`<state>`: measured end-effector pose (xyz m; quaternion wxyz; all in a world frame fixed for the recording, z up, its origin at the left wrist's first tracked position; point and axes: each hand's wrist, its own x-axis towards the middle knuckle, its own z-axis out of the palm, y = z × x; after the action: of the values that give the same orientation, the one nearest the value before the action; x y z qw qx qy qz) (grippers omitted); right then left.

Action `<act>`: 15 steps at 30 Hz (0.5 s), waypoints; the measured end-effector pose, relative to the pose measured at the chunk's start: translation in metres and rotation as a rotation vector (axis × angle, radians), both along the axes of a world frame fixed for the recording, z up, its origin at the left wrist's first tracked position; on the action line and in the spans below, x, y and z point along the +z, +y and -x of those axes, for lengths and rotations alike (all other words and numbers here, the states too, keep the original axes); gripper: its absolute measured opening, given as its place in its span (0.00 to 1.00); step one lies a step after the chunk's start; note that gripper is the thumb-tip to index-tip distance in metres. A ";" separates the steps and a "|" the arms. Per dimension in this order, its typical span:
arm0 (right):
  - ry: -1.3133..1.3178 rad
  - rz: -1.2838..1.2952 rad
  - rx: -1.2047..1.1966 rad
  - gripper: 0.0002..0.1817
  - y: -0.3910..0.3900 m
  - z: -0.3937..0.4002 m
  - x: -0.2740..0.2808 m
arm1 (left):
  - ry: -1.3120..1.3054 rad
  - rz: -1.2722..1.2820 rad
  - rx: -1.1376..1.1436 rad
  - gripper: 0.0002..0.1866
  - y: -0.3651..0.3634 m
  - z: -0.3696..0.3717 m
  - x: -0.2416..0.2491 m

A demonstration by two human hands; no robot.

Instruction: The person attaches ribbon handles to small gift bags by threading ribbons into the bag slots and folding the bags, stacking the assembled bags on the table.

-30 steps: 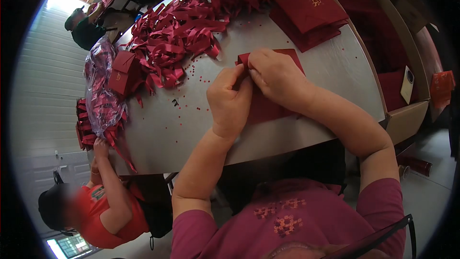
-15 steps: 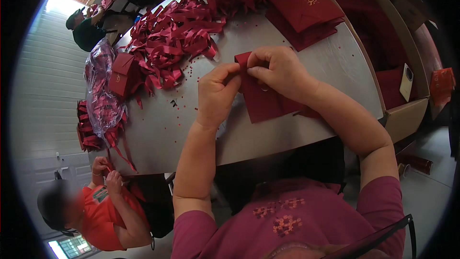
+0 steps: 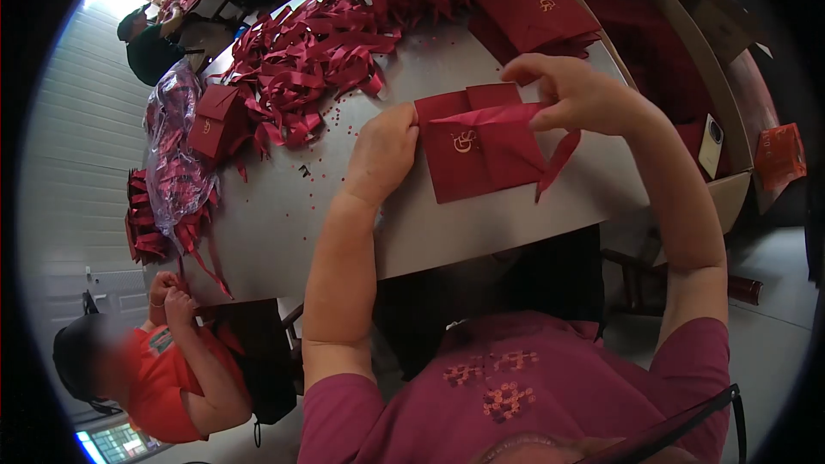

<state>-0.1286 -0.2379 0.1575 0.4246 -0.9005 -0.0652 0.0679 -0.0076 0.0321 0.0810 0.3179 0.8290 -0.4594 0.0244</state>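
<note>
A dark red paper bag (image 3: 460,163) with a gold logo lies on the grey table in front of me. My left hand (image 3: 384,150) is at its left edge, the fingers closed on that edge. A red ribbon (image 3: 494,113) runs across the upper part of the bag toward my right hand (image 3: 577,96), with a loose end hanging past the bag's right side. The thumb and fingers of my right hand are apart around the ribbon's right part. Whether they touch the ribbon is hard to make out.
Piled ribbons (image 3: 309,56) lie at the table's back left, near a folded bag (image 3: 215,125) and plastic wrap (image 3: 172,155). Stacked red bags (image 3: 537,13) lie beyond my right hand. A cardboard box (image 3: 730,193) with a phone (image 3: 711,146) stands right. A co-worker (image 3: 185,369) sits lower left.
My right hand has moved right, away from my left hand, and its fingers have spread. The bag's logo and the ribbon across it now show.
</note>
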 end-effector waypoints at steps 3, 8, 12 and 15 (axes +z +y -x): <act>0.205 -0.018 -0.167 0.27 -0.021 0.036 0.024 | -0.057 -0.057 0.127 0.04 0.000 0.001 -0.003; 0.176 -0.365 -0.236 0.16 -0.047 0.072 0.013 | -0.078 -0.173 0.282 0.04 0.002 0.000 -0.005; 0.111 -0.845 -0.110 0.19 -0.063 0.070 0.005 | -0.089 -0.195 0.286 0.04 0.001 0.001 -0.004; -0.171 -1.194 -0.098 0.26 -0.029 0.044 0.027 | -0.083 -0.179 0.269 0.05 0.003 -0.001 -0.006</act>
<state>-0.1721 -0.2667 0.1849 0.8524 -0.5109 -0.0843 -0.0725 -0.0068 0.0350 0.0754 0.2175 0.9063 -0.3573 0.0599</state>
